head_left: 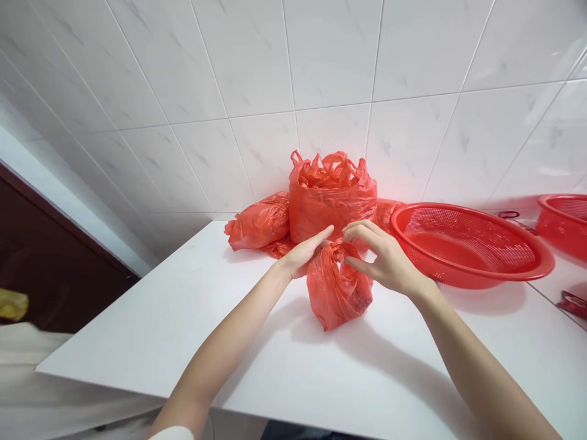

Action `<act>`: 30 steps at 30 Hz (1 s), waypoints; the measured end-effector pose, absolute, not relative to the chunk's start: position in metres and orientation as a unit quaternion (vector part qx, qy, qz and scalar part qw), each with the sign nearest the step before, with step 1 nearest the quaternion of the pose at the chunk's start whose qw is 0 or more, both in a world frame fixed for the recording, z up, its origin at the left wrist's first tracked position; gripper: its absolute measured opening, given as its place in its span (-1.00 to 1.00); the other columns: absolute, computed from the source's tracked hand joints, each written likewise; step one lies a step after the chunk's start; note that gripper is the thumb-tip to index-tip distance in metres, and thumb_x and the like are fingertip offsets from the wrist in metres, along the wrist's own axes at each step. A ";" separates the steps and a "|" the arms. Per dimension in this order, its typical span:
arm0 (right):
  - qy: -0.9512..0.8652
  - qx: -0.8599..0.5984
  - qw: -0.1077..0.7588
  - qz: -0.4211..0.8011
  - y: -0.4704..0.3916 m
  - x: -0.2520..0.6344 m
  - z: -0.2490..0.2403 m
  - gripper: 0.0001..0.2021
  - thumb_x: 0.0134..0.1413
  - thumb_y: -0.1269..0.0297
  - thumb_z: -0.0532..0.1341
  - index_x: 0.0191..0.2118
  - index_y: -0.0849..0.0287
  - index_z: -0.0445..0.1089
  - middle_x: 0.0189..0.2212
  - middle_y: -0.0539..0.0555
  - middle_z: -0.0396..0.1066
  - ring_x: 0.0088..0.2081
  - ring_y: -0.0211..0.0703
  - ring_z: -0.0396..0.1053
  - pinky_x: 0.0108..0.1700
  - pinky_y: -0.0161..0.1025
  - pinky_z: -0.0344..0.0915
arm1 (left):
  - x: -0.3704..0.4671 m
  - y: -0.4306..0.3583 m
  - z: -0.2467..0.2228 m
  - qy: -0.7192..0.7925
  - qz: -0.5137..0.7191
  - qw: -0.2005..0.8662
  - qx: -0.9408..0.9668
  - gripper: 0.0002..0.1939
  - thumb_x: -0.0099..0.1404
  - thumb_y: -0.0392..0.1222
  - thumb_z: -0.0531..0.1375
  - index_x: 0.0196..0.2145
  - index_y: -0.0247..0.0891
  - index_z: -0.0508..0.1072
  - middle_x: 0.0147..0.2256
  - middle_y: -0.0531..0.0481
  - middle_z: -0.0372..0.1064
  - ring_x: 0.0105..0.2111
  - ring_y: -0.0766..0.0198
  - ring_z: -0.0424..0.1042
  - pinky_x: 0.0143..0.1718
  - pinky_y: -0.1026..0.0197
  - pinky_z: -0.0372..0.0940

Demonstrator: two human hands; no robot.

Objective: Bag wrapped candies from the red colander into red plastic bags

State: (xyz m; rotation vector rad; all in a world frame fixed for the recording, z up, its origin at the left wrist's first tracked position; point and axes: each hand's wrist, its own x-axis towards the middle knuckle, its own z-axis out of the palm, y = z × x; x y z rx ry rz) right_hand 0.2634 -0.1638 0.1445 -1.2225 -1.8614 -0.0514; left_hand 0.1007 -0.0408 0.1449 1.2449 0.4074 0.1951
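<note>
A small red plastic bag (pixel 338 292) with crumpled, gathered handles is between my hands, over the white table. My left hand (pixel 308 249) grips its upper left side, the thumb stretched along the top and the other fingers partly hidden behind the plastic. On the other side, my right hand (pixel 383 253) is closed with bent fingers on the bag's twisted top, near a loop of the handle. Right behind them stands a larger red plastic bag (pixel 332 205), full and upright with its handles sticking up. What the bags contain cannot be made out.
Another red bag (pixel 259 223) lies at the left of the large one. To the right sits a red mesh basket (pixel 472 244), with a second red basket (pixel 566 223) at the frame's edge. A tiled wall (pixel 330 55) closes off the back of the white table (pixel 202 293).
</note>
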 end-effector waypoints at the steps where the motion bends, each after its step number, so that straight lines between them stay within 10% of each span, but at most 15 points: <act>1: -0.756 -0.488 0.434 -0.038 -0.164 0.264 0.144 -0.82 0.20 0.37 0.24 -0.08 0.02 0.44 -0.06 0.15 0.42 -0.07 -0.01 0.44 -0.08 -0.07 0.43 | 0.101 -0.040 0.144 0.188 0.098 0.796 0.566 -0.41 0.25 0.33 0.21 -0.52 -0.32 0.52 -0.52 -0.05 0.46 -0.52 0.31 0.39 -0.41 0.26 0.28; 14: -0.784 -0.422 0.455 -0.009 -0.175 0.275 0.156 -0.88 0.30 0.30 0.22 -0.25 0.09 0.52 -0.11 0.16 0.45 -0.10 -0.04 0.47 -0.12 -0.11 0.43 | 0.094 -0.030 0.136 0.226 0.225 0.710 0.628 -0.61 -0.05 0.05 0.49 -0.36 -0.30 0.61 -0.42 0.00 0.52 -0.41 0.32 0.44 -0.31 0.26 0.29; 24: -0.827 -0.469 0.280 0.131 -0.199 0.309 0.182 -0.79 0.29 0.21 0.16 -0.28 0.15 0.50 -0.29 0.09 0.48 -0.37 -0.19 0.39 -0.34 -0.24 0.32 | 0.060 0.012 0.088 0.332 0.295 0.576 0.687 -0.59 -0.18 0.04 0.49 -0.50 -0.29 0.51 -0.54 0.03 0.38 -0.52 0.31 0.35 -0.49 0.26 0.24; 30: -0.719 -0.495 0.423 0.243 -0.192 0.302 0.175 -0.74 0.25 0.06 0.25 -0.29 0.15 0.48 -0.37 0.08 0.49 -0.28 -0.09 0.48 -0.19 -0.16 0.42 | 0.052 0.006 0.104 0.306 0.378 0.507 0.712 -0.57 0.02 0.14 0.40 -0.27 -0.22 0.56 -0.30 -0.02 0.47 -0.28 0.19 0.46 -0.27 0.18 0.38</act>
